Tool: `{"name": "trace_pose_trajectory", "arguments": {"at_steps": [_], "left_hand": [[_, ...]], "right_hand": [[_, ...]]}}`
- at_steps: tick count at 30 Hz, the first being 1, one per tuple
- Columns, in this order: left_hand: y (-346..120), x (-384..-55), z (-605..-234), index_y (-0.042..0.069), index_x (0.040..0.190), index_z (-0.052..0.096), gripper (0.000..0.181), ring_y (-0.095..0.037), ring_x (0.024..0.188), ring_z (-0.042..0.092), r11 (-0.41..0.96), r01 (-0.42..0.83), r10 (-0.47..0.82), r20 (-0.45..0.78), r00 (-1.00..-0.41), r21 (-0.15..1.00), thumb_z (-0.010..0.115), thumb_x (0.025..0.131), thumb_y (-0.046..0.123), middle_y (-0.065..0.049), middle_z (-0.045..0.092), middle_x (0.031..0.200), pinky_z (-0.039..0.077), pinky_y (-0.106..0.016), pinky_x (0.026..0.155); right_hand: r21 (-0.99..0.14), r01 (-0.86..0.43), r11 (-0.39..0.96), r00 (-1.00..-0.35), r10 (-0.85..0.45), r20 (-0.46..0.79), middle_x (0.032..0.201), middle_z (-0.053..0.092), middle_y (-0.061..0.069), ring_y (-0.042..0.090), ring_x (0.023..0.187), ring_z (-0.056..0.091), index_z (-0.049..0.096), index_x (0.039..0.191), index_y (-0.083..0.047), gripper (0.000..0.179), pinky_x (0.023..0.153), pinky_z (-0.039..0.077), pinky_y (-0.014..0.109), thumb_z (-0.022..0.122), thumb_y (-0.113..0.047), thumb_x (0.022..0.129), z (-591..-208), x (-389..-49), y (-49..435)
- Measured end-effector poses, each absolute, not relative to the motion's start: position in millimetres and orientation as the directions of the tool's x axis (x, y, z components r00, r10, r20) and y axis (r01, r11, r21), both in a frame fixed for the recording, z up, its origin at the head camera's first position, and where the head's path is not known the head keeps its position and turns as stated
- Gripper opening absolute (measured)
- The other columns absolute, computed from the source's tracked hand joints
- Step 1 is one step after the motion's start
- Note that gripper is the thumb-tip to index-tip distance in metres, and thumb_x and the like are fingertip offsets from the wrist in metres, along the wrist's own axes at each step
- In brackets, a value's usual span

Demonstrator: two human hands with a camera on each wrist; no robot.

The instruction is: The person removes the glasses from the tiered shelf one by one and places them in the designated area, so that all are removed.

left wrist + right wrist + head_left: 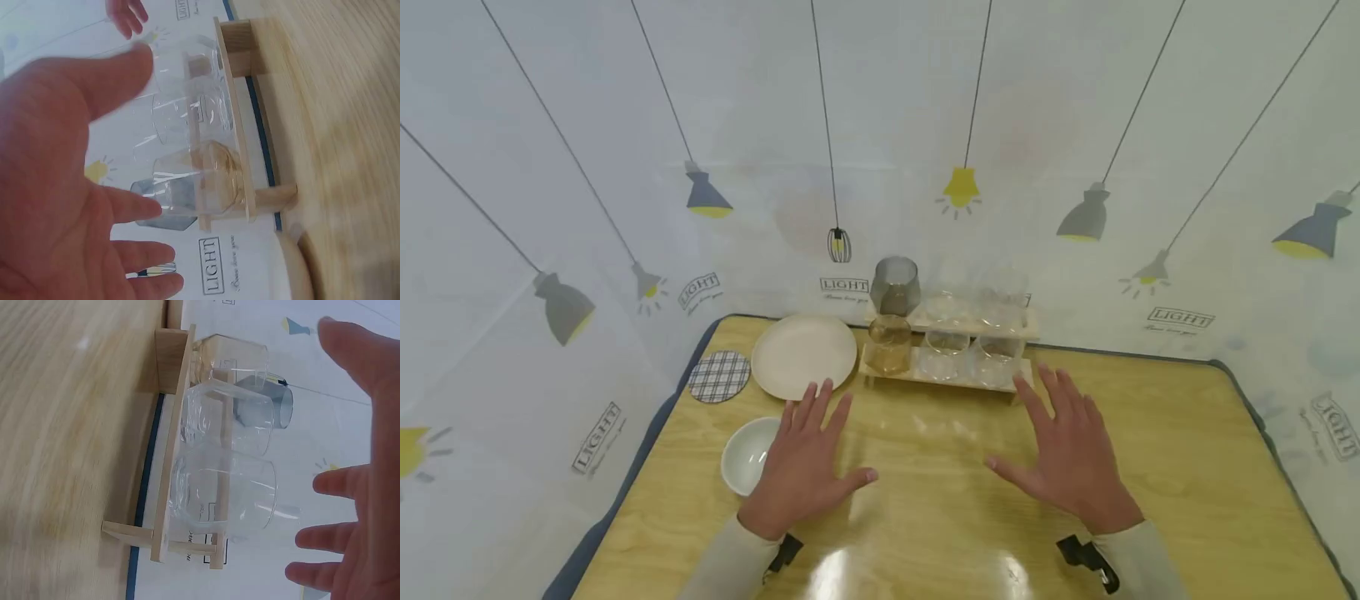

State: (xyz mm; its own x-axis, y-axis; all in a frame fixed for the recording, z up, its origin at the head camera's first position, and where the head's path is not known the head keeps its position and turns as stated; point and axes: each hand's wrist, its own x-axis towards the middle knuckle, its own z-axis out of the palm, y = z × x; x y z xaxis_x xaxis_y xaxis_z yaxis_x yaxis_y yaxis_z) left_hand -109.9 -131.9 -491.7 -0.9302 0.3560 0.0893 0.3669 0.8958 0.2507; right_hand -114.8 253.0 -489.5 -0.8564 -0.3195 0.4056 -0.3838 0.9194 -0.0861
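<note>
Both hands are spread with nothing in them. The left hand (pixel 805 458) hovers over the table, overlapping the right side of a white bowl (pixel 744 454) in the head view. The right hand (pixel 1072 454) is held in front of the right end of a two-tier wooden rack (pixel 943 380). On the rack's lower tier stand an amber glass (pixel 889 354) and two clear glasses (pixel 225 490). Its upper tier carries a grey glass (pixel 895 287) and more clear glasses (pixel 1002 298). All the glasses are apart from the fingers.
A large cream plate (pixel 803 357) lies left of the rack. Beside it is a round checked coaster (pixel 719 376). The wooden table (pixel 1165 433) ends at a wall covering (pixel 910 125) printed with lamps, close behind the rack.
</note>
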Motion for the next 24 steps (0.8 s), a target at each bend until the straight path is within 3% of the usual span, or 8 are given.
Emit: {"name": "trace_pose_trajectory", "arguments": {"at_steps": [4, 8, 16, 20, 24], "left_hand": [[-124.1, -117.2, -493.2, 0.007, 0.165, 0.034, 0.097, -0.043, 0.16, 0.027, 0.858, 0.363, 0.339, 0.131, -0.932, 0.362, 0.072, 0.094, 0.061, -0.022, 0.026, 0.173, 0.035, -0.061, 0.124], [-114.9, -122.9, -497.0, 0.005, 0.164, 0.034, 0.091, -0.043, 0.151, 0.041, 0.798, 0.338, 0.305, 0.149, -0.941, 0.5, 0.075, 0.096, 0.05, -0.022, 0.034, 0.168, 0.049, -0.06, 0.111], [-108.7, -144.3, -506.4, 0.008, 0.161, 0.036, 0.075, -0.04, 0.146, 0.047, 0.64, 0.226, 0.211, 0.115, -0.971, 0.734, 0.071, 0.102, 0.038, -0.02, 0.04, 0.159, 0.044, -0.058, 0.117], [-102.6, -158.8, -511.2, 0.006, 0.16, 0.038, 0.069, -0.041, 0.143, 0.048, 0.571, 0.157, 0.162, 0.077, -0.984, 0.806, 0.069, 0.104, 0.032, -0.02, 0.042, 0.157, 0.045, -0.058, 0.115], [-94.8, -173.8, -518.8, 0.004, 0.155, 0.043, 0.061, -0.043, 0.135, 0.054, 0.523, 0.121, 0.098, 0.081, -0.992, 0.844, 0.068, 0.104, 0.024, -0.024, 0.048, 0.149, 0.051, -0.054, 0.11]], "right_hand": [[-0.137, -0.438, 0.889, -0.806, -0.32, 0.498, 0.157, 0.047, 0.028, 0.05, 0.141, 0.047, 0.046, 0.159, -0.009, 0.112, 0.1, 0.047, 0.071, 0.066, -0.084, 0.078, -488.4, -127.5, 253.0], [-0.168, -0.459, 0.873, -0.773, -0.299, 0.559, 0.154, 0.05, 0.028, 0.05, 0.133, 0.054, 0.048, 0.156, -0.006, 0.109, 0.09, 0.052, 0.07, 0.051, -0.089, 0.085, -487.5, -136.2, 253.0], [-0.165, -0.482, 0.86, -0.725, -0.285, 0.627, 0.147, 0.055, 0.03, 0.051, 0.118, 0.06, 0.052, 0.15, 0.001, 0.107, 0.081, 0.054, 0.067, 0.046, -0.088, 0.09, -478.9, -157.0, 251.0], [-0.187, -0.47, 0.863, -0.728, -0.26, 0.634, 0.145, 0.056, 0.03, 0.05, 0.121, 0.059, 0.053, 0.149, 0.001, 0.104, 0.087, 0.053, 0.067, 0.047, -0.085, 0.091, -474.3, -171.2, 251.9], [-0.251, -0.471, 0.846, -0.746, -0.23, 0.625, 0.147, 0.056, 0.028, 0.048, 0.125, 0.057, 0.051, 0.152, -0.001, 0.092, 0.09, 0.053, 0.066, 0.058, -0.072, 0.094, -471.4, -186.5, 252.2]]}}
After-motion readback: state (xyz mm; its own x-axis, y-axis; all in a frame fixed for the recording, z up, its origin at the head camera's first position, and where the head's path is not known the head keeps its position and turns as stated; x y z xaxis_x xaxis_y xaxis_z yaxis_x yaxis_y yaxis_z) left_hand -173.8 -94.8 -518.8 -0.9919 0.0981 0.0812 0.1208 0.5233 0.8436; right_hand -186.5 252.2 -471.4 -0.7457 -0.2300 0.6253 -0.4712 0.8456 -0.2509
